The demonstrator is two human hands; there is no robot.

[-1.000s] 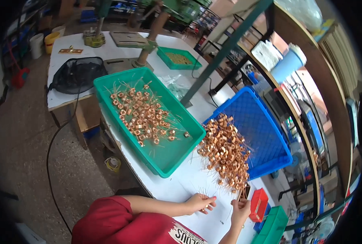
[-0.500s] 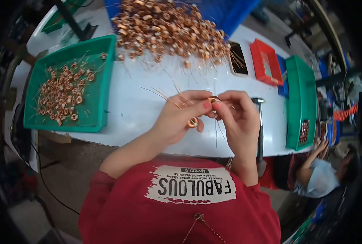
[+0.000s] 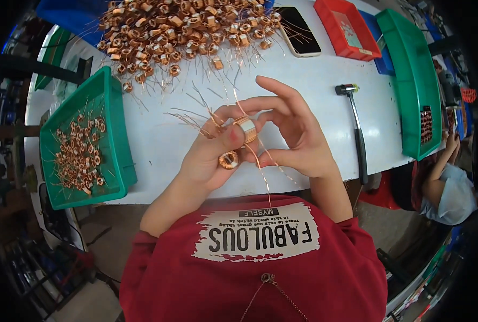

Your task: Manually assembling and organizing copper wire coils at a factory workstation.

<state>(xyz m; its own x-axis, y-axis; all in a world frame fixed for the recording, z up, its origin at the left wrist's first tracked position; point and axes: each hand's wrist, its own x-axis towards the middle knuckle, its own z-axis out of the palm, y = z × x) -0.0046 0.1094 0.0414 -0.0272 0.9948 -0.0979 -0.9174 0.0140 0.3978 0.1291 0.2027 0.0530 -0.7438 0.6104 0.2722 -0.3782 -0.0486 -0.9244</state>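
My left hand (image 3: pixel 201 163) pinches a copper-wound ring coil (image 3: pixel 247 132) between thumb and fingers, its wire ends sticking out above and below. A second ring coil (image 3: pixel 229 160) is tucked lower in the same hand, and more wire ends poke out past its knuckles. Close on the coil's right is my right hand (image 3: pixel 306 139), fingers curved and apart, index finger raised. Its thumb tip lies beside the lower wires; whether it touches them I cannot tell. Beyond both hands spreads a large heap of similar coils (image 3: pixel 169 37).
At the left a green tray (image 3: pixel 115 115) holds many coils. Toward the right lie a phone (image 3: pixel 301 35), a red tray (image 3: pixel 352 51), a hammer (image 3: pixel 357 126) and a long green tray (image 3: pixel 411 80) with dark red parts. Another person (image 3: pixel 448 190) sits at far right.
My right hand has drawn off the coil and its fingers have spread. The left hand keeps its coils, now turned into fuller view. The whole view has shifted.
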